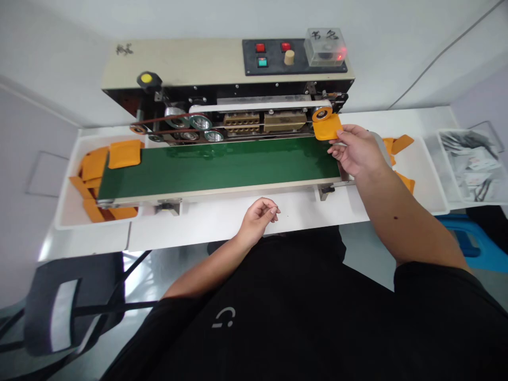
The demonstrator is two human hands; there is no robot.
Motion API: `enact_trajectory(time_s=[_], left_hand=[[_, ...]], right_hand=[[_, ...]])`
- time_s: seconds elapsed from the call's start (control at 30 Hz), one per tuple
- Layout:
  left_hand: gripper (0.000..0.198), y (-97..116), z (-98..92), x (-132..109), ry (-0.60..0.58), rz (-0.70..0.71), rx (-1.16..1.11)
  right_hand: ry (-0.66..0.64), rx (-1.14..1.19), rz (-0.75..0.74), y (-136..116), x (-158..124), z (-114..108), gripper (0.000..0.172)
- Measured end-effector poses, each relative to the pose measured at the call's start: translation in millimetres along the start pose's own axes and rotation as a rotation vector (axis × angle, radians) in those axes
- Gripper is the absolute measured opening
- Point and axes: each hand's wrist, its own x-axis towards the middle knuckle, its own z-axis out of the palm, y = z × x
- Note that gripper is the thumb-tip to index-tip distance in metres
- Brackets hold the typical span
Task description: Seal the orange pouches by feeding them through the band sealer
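Observation:
My right hand (pixel 359 151) pinches the corner of a small orange pouch (pixel 327 127) between thumb and fingers. The pouch's upper edge is at the right end of the band sealing machine (pixel 222 63), just under its roller and above the green conveyor belt (pixel 222 168). My left hand (pixel 260 218) rests at the table's front edge, fingers curled in and thumb against them, with nothing visible in it. Another orange pouch (pixel 124 154) lies at the belt's left end, partly over its edge.
A white bin (pixel 63 203) at the left holds several orange pouches. The right-hand white bin (pixel 432 174) has more, partly hidden by my arm. Farther right stands a clear box (pixel 456 182) of small packets. A black chair (pixel 75 301) and blue stool (pixel 472 243) flank me.

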Motion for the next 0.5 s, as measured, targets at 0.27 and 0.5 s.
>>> enact_trajectory(time_s=[0.27, 0.5], left_hand=[[0.044, -3.7, -4.3, 0.6, 0.014, -0.018, 0.016], [0.043, -11.7, -1.7, 4.4, -0.019, -0.037, 0.033]], right_hand=[[0.145, 0.063, -0.162, -9.8, -46.9, -48.1, 0.023], [0.623, -0.026, -0.442, 12.1, -47.1, -161.9, 0.031]])
